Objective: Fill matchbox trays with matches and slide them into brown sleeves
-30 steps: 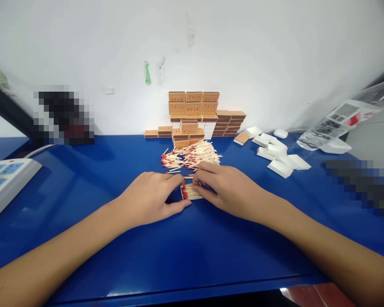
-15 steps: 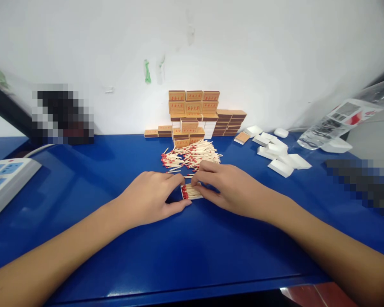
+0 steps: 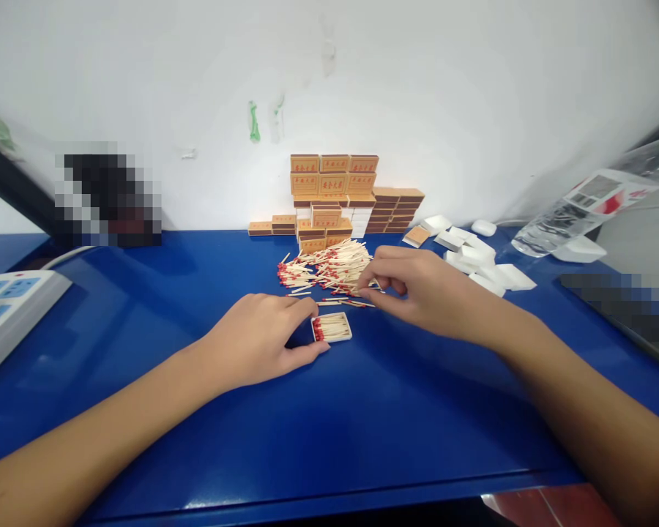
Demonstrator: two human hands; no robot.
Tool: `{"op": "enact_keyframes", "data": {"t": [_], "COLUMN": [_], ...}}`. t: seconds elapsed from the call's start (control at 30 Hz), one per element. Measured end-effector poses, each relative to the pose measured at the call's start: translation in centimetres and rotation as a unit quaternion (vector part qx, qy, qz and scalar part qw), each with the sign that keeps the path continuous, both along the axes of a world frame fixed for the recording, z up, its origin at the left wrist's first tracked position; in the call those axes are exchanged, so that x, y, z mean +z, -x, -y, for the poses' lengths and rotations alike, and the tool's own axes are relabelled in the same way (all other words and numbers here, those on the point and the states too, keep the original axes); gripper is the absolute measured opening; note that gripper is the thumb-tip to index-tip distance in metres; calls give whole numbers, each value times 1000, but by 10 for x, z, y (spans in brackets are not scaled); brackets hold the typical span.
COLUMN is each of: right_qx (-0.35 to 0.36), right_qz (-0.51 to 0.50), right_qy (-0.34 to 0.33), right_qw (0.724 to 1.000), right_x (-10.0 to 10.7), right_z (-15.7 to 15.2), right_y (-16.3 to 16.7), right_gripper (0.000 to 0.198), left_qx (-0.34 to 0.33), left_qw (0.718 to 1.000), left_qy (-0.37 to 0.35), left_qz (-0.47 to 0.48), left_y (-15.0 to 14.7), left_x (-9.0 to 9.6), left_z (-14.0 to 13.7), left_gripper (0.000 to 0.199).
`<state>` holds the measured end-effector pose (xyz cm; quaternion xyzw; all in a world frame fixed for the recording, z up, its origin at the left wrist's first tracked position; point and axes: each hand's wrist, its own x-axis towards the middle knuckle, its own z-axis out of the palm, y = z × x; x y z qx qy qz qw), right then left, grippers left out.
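Note:
A small white matchbox tray (image 3: pixel 349 337) lies on the blue table, filled with matches (image 3: pixel 332 327) whose red heads point left. My left hand (image 3: pixel 263 333) rests on the table and steadies the tray's left end between thumb and fingers. Behind the tray is a loose pile of red-headed matches (image 3: pixel 334 267). My right hand (image 3: pixel 409 285) is at the right edge of this pile, with thumb and index finger pinched on match ends; how many they hold is hidden. A few single matches (image 3: pixel 337 301) lie between pile and tray.
Against the wall stand stacked orange matchboxes (image 3: pixel 332 183), with brown-sided boxes (image 3: pixel 398 208) beside them. White empty trays (image 3: pixel 475 256) are scattered at right, near a plastic bottle (image 3: pixel 560 219). A power strip (image 3: pixel 22 307) sits at the left on the blue table (image 3: pixel 329 432).
My right hand has moved from above the tray back and right to the match pile, uncovering the filled tray. My left hand has stayed at the tray.

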<state>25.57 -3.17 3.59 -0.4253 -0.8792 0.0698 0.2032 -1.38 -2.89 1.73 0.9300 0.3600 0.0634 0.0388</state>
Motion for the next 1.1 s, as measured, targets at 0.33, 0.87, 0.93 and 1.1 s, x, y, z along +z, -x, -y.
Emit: {"op": "enact_keyframes", "data": {"t": [0.33, 0.87, 0.93, 1.1], "right_qx": [-29, 44, 43, 49], "right_qz": [93, 78, 80, 77], "right_qy": [111, 81, 78, 83], "right_qw": [989, 993, 993, 992], "right_x": [-11, -5, -6, -7], "right_z": [-7, 24, 25, 24], "right_y": [-12, 26, 26, 25], "right_gripper": [11, 7, 7, 9], "left_qx": [1, -7, -5, -9], "left_qw": [1000, 1000, 1000, 1000], "left_qy": [2, -1, 2, 1], "left_qz": [-4, -1, -3, 0], "left_y": [0, 0, 0, 0], "left_x": [1, 0, 0, 0], "left_z": [0, -1, -1, -1], "left_gripper": [38, 36, 35, 34]}}
